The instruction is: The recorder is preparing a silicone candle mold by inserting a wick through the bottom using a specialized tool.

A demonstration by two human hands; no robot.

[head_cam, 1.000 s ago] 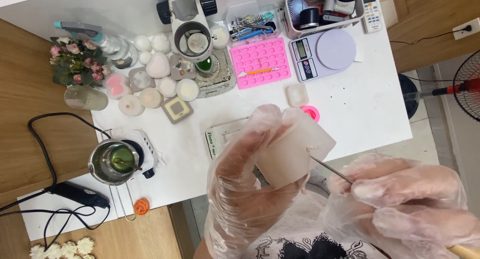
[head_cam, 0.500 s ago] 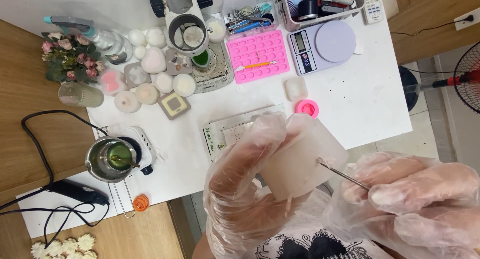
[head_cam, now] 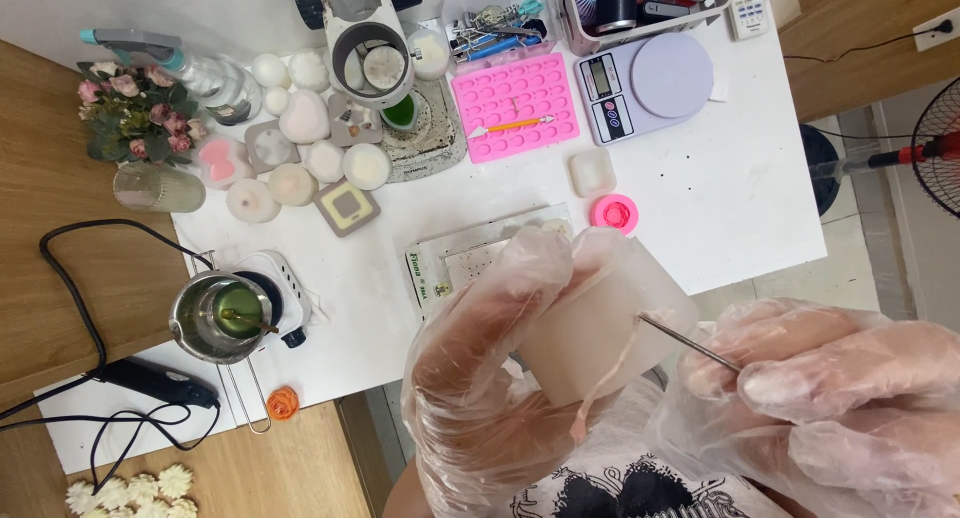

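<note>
Both the left hand and the right hand wear thin, crinkled, clear plastic gloves with a slight sheen. The translucent mould looks like matt, milky silicone; the needle tool is thin bright metal. The pink tray mould seems matt silicone. The melting pot is shiny steel. The tabletop is smooth white, beside wood-grain flooring.

Two gloved hands: left hand, right hand; one pink tray mould; one scale; one metal pot.
</note>
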